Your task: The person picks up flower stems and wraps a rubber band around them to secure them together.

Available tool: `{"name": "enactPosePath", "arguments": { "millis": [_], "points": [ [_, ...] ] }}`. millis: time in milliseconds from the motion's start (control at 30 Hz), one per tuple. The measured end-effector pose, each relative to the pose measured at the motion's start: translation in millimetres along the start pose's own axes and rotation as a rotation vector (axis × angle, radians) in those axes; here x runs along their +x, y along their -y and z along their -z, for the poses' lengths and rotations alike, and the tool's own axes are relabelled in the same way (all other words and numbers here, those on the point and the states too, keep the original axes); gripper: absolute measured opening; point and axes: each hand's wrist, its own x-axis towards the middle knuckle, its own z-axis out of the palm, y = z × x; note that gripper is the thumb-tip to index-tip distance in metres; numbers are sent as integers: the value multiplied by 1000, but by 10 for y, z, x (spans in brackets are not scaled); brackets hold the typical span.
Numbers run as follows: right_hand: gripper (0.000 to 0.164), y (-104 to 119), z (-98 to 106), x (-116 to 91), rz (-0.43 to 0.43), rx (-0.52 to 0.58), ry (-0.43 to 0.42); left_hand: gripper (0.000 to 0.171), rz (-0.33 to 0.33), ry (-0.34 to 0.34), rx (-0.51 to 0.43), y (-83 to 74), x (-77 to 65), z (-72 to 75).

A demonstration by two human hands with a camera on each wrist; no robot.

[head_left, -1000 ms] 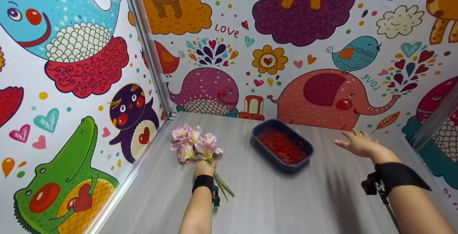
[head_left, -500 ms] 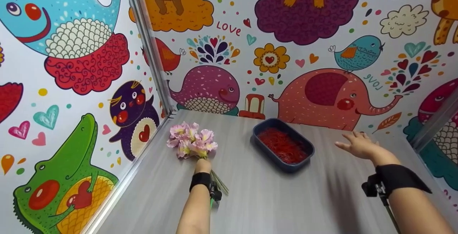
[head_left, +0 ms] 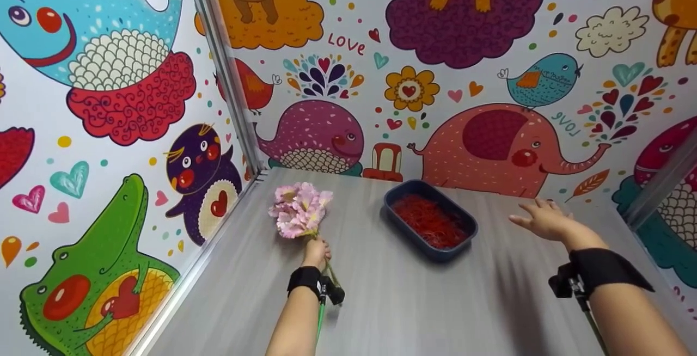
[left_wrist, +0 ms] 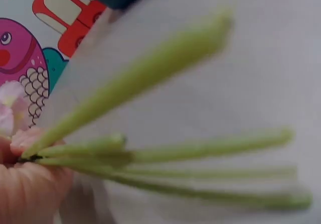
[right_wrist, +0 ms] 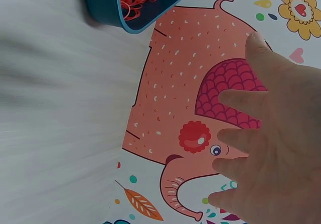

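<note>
A bunch of pink flowers (head_left: 299, 209) is held over the left part of the table by my left hand (head_left: 316, 252). Its fingers curl around the stems just below the blossoms. In the left wrist view several cut green stems (left_wrist: 200, 151) fan out from the grip of the hand (left_wrist: 32, 189), and only a bit of pink petal shows at the edge. My right hand (head_left: 544, 219) hovers above the table at the right with its fingers spread and holds nothing. The right wrist view shows that hand (right_wrist: 281, 133) with straight fingers, seen against the elephant picture.
A dark blue tub (head_left: 472, 232) with thin red rubber bands (head_left: 430, 222) stands between the hands, near the back wall. The grey table (head_left: 403, 301) meets patterned walls at the back and left. A metal post (head_left: 228, 73) rises at the left corner.
The left hand has turned the bunch, so the blossoms now point more upward and the stem ends show less. The right hand has stayed in place.
</note>
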Motion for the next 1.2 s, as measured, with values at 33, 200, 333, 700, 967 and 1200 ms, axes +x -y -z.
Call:
{"name": "enactPosePath", "arguments": {
  "millis": [33, 200, 333, 700, 967, 1200],
  "points": [
    [98, 0, -1, 1, 1, 0, 0, 41, 7, -4, -14, -161, -202, -138],
    [95, 3, -6, -6, -1, -11, -11, 50, 25, -7, -93, -632, -742, -640],
    [95, 13, -15, 6, -8, -20, -11, 51, -32, 50, -181, -758, -906, -914],
    [98, 80, -48, 29, 25, -11, 4, 50, -17, 149, -477, -1618, -2110, -1849],
    [94, 70, -67, 50, 49, 2, -17, 54, -10, 197, -544, -2216, -2927, -2243],
    [78, 110, -222, 160, 172, -1, -197, 54, -39, 203, -527, -2164, -3064, -2256]
  ]
}}
